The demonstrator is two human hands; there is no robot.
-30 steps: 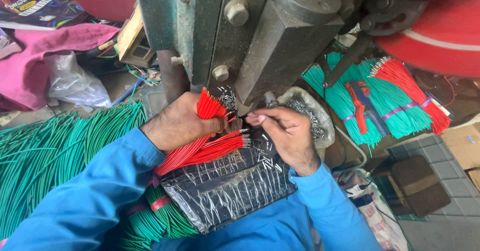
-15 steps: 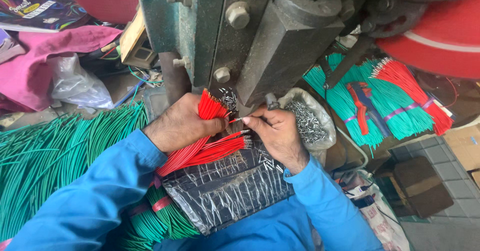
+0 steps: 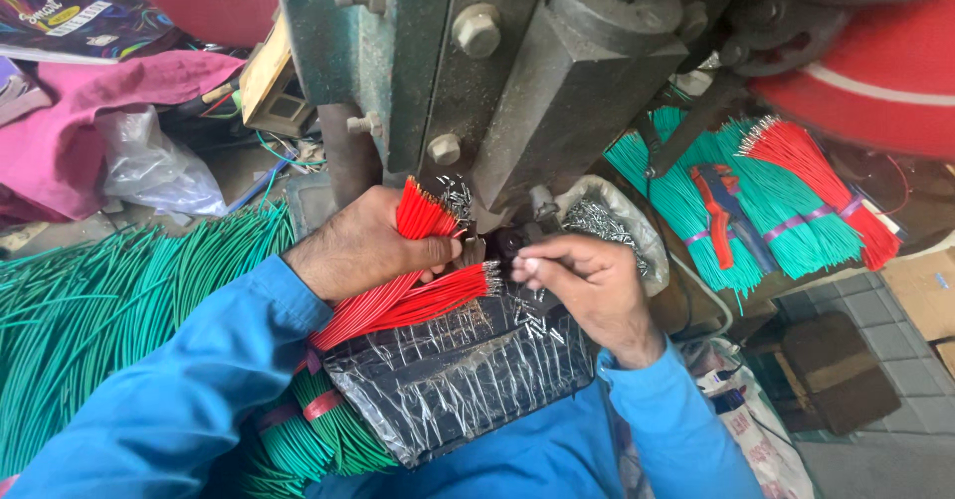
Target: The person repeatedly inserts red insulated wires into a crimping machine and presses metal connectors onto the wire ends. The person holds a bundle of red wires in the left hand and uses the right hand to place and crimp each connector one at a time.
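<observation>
My left hand [image 3: 363, 245] grips a bundle of short red wires [image 3: 418, 295], their stripped ends fanned toward the base of a green metal press machine [image 3: 497, 71]. My right hand [image 3: 587, 285] pinches something small at its fingertips, close to the machine's die; what it holds is too small to tell. Both hands work over a black plastic-wrapped block [image 3: 458, 375] that lies across my lap. A bag of small metal terminals [image 3: 602, 222] sits just behind my right hand.
A large heap of green wires [image 3: 109, 310] lies at the left. Banded bundles of green and red wires [image 3: 766, 196] with a red-handled tool lie at the right. A red tub [image 3: 875, 71], pink cloth [image 3: 99, 101] and a clear plastic bag [image 3: 154, 166] surround the machine.
My right hand has moved left and slightly down, bringing its fingertips closer to the red wire ends. My left hand holds the bundle in the same place.
</observation>
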